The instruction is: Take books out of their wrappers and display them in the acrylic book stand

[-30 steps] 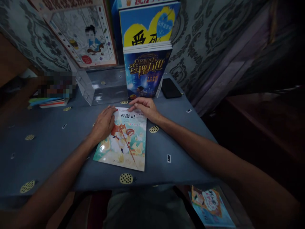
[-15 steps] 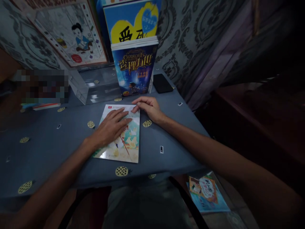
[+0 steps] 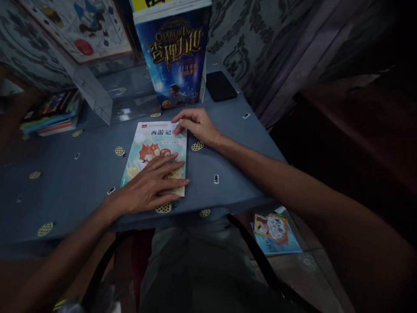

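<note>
A paperback book with a pale cover, Chinese title characters and an orange-and-teal picture lies closed on the table. Across its lower half rests my left hand, palm down with fingers spread, hiding part of the picture. At the book's upper right corner is my right hand, its fingers bent and closed around the corner; the fingertips are partly hidden. Just behind the book stands a dark blue book with gold lettering.
A blue tablecloth with pineapple prints covers the table. A clear acrylic stand holds a picture book. A black phone lies at back right, a stack of books at left. Another book lies below the table edge.
My left hand has slid down the cover toward the near edge, uncovering the title. My right hand stays at the upper right corner. The camera view has tilted downward.
</note>
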Demonstrator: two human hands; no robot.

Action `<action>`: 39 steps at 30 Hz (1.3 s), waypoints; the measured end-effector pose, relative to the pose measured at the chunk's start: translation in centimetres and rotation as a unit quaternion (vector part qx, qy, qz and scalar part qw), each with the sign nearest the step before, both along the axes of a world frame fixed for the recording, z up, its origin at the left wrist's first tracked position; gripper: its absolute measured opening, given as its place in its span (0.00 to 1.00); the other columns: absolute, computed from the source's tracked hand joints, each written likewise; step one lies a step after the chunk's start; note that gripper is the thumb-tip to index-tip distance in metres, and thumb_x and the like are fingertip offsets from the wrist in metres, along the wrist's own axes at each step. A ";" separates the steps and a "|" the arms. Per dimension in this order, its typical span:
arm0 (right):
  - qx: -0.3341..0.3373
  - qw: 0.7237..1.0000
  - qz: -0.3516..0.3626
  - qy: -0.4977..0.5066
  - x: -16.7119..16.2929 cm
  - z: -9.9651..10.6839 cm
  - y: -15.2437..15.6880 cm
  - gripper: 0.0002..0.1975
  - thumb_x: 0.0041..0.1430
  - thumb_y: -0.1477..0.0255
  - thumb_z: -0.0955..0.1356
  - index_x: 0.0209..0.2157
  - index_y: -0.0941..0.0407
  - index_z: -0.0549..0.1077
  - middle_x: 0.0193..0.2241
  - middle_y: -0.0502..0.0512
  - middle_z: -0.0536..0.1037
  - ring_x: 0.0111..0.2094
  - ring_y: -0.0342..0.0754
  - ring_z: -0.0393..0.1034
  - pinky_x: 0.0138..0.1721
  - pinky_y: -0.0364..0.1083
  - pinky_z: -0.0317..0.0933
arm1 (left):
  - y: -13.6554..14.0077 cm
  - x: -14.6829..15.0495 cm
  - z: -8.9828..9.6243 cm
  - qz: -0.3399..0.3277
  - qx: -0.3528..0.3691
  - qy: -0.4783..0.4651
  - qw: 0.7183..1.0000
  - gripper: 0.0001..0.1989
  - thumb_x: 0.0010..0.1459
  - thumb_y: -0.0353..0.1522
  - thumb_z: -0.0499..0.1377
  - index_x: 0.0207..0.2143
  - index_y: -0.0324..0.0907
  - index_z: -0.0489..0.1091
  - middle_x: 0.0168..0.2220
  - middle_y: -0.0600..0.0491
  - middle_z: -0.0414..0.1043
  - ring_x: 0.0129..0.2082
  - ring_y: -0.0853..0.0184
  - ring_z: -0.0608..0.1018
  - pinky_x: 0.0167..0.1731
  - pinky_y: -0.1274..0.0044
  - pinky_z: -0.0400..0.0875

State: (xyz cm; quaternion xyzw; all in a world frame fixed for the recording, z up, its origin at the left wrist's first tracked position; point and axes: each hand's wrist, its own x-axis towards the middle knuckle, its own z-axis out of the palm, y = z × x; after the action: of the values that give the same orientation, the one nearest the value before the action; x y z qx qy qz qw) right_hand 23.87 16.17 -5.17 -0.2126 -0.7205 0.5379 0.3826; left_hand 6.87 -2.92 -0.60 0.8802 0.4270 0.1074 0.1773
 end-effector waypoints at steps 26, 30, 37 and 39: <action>0.042 0.996 -0.051 -0.053 0.2 0.7 -1.0 0.09 0.64 0.73 0.64 0.30 0.57 0.73 0.26 0.51 0.78 0.24 0.43 0.72 0.29 0.42 0.65 | 2.4 3.0 -0.3 0.225 0.164 0.197 0.940 0.19 0.67 0.42 0.54 0.54 0.41 0.66 0.56 0.40 0.72 0.55 0.49 0.74 0.54 0.57 0.70; 0.030 0.997 -0.065 -0.015 1.1 0.7 -1.5 0.09 0.65 0.73 0.64 0.32 0.58 0.74 0.27 0.51 0.78 0.27 0.43 0.73 0.33 0.43 0.67 | 3.5 4.0 -0.7 0.241 0.172 0.236 0.925 0.19 0.68 0.41 0.54 0.55 0.40 0.68 0.55 0.39 0.74 0.55 0.48 0.75 0.53 0.58 0.70; 0.020 1.000 0.011 0.008 4.0 1.4 -2.9 0.12 0.67 0.73 0.62 0.40 0.60 0.78 0.31 0.52 0.82 0.34 0.43 0.75 0.41 0.43 0.66 | 3.2 4.7 -0.5 0.257 0.186 0.244 0.916 0.20 0.71 0.37 0.48 0.56 0.36 0.71 0.56 0.38 0.75 0.57 0.51 0.77 0.52 0.62 0.73; 0.027 0.999 0.024 -0.017 4.3 1.7 -3.1 0.13 0.68 0.72 0.62 0.40 0.60 0.78 0.31 0.53 0.82 0.33 0.43 0.74 0.39 0.43 0.65 | 3.3 4.8 -0.4 0.256 0.190 0.239 0.917 0.20 0.71 0.36 0.48 0.55 0.36 0.72 0.55 0.38 0.76 0.56 0.52 0.78 0.52 0.63 0.74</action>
State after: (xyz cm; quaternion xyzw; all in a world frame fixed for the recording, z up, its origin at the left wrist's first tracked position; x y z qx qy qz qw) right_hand 28.19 13.11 -3.46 -0.1943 -0.7459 0.5238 0.3627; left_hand 11.70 0.34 -1.04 0.7576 0.6385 0.0148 -0.1343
